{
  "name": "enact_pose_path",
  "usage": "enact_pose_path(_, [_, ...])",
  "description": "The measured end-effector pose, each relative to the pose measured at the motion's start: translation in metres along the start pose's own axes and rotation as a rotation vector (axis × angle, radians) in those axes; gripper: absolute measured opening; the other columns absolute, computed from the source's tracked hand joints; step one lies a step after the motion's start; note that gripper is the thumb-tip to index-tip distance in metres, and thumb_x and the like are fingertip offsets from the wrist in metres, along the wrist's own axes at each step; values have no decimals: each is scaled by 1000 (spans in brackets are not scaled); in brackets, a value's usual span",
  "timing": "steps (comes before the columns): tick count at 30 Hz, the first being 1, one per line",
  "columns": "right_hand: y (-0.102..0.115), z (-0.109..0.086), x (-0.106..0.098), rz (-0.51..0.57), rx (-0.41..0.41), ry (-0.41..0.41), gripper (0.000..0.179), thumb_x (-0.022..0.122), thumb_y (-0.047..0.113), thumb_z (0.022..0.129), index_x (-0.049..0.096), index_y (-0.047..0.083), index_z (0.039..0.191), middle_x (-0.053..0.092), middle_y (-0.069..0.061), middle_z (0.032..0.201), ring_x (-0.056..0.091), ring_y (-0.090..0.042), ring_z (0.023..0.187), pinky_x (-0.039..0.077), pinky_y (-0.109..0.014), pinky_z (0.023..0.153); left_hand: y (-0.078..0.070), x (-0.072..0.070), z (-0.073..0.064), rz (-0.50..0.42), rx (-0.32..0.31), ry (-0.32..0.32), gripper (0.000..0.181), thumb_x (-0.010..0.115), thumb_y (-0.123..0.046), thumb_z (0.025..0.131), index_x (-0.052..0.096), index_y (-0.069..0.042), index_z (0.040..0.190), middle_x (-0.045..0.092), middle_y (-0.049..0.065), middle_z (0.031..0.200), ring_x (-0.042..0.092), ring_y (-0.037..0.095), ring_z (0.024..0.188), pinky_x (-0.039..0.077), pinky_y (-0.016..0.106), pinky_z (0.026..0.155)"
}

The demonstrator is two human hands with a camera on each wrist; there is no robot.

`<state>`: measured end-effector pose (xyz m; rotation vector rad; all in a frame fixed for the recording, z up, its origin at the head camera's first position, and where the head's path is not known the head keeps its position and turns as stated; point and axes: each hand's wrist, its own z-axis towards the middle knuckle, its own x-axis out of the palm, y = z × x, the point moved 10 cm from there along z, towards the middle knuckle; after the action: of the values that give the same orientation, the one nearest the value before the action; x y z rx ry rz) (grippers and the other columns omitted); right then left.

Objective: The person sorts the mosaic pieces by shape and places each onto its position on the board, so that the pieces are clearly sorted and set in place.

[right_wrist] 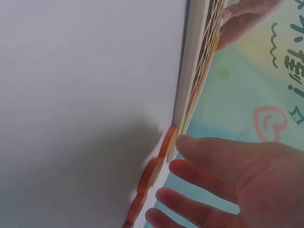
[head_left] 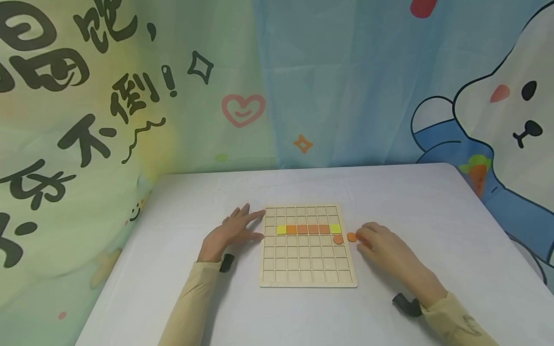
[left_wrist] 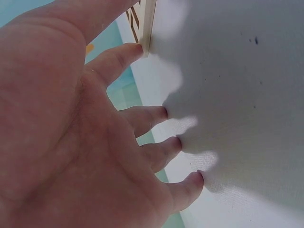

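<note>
A pale wooden grid board (head_left: 308,264) lies flat on the table. Across one row run orange squares (head_left: 302,229) with a yellow square (head_left: 282,229) at the left end and another yellow square (head_left: 335,228) at the right end. Below the right one lies a round orange disc (head_left: 338,239). My left hand (head_left: 231,230) has its fingers spread, thumb and index finger touching the board's left edge. My right hand (head_left: 385,247) is beside the board's right edge, its fingertips by an orange disc (head_left: 352,237). In the right wrist view several orange discs (right_wrist: 150,173) line up near those loosely extended fingers.
A white cloth covers the table (head_left: 207,192). Behind it hangs a printed curtain (head_left: 346,86) with lettering and a cartoon figure. Each wrist wears a black device, such as the black wrist mount (head_left: 408,305) on the right.
</note>
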<state>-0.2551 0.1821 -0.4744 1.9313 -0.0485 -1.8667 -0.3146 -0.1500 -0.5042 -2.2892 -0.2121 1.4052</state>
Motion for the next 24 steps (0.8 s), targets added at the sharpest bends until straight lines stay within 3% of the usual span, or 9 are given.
enact_pose_path(9, [-22,-8,-14,3,55,-13,38,73,18,91,64,3,124,60,-22,131,58,-41,118,50,-61,100,-2,-2,-1,12,5,-8,76,69,-44,93,33,-31,158,5,16,170,2,42,157,9,62,126])
enact_pose_path(17, [-45,-11,-15,-13,127,35,50,74,17,89,58,-3,132,52,-30,137,50,-49,125,44,-66,104,1,1,1,8,-9,1,77,70,-43,92,33,-30,158,6,15,170,3,41,157,10,62,126])
enact_pose_path(24, [-56,-13,-13,-41,120,23,45,73,16,90,60,-4,128,53,-32,134,51,-51,122,45,-67,101,1,0,2,18,19,-4,76,70,-44,93,33,-29,158,7,17,170,4,43,156,12,65,124])
